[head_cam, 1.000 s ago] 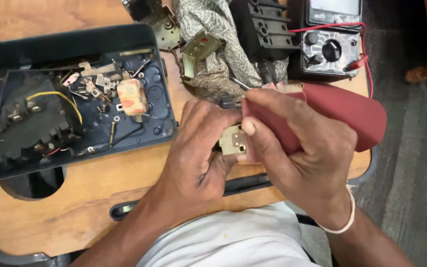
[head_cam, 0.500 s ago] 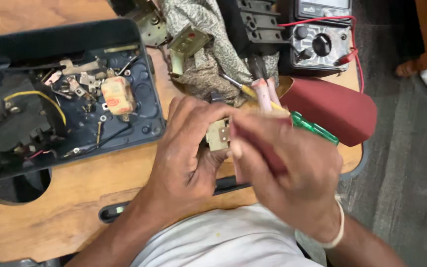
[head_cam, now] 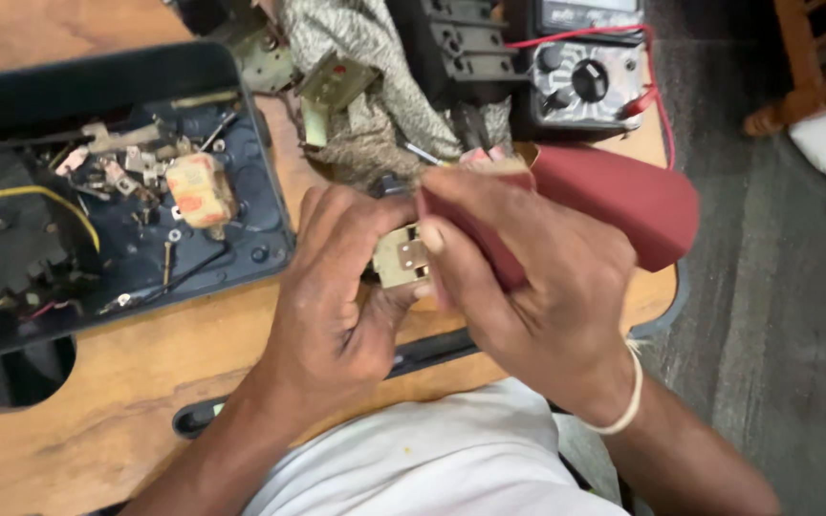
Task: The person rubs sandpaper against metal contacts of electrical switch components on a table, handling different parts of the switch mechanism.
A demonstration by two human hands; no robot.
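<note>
Black tray (head_cam: 241,72): far left on the wooden table (head_cam: 78,420), an open dark casing littered with loose metal contacts, a yellow wire and a tan coil block (head_cam: 201,189).

Left hand (head_cam: 336,287): curled over the table's middle, thumb and fingers pinched around a small cream metal bracket (head_cam: 402,256), which sits between the two hands just above the table edge. The wrist is bent inward, the forearm rising from the lower left.

Metal bracket: held square to the camera, its flat face exposed and touching the folded edge of the red sheet.

Right hand (head_cam: 537,287): clenched over a folded sheet of dark red abrasive paper (head_cam: 623,205), the fingers pressing the fold against the bracket's face. A white band circles the wrist.

Step in hand: by the look of it, rubbing the bracket's contact face clean with the abrasive.

Next move calls for: a firm pinch from the left hand and short, flat strokes from the right, so the small part does not twist free.

Multimeter (head_cam: 585,81): far right at the table's back edge, red lead looped beside it, untouched.
</note>
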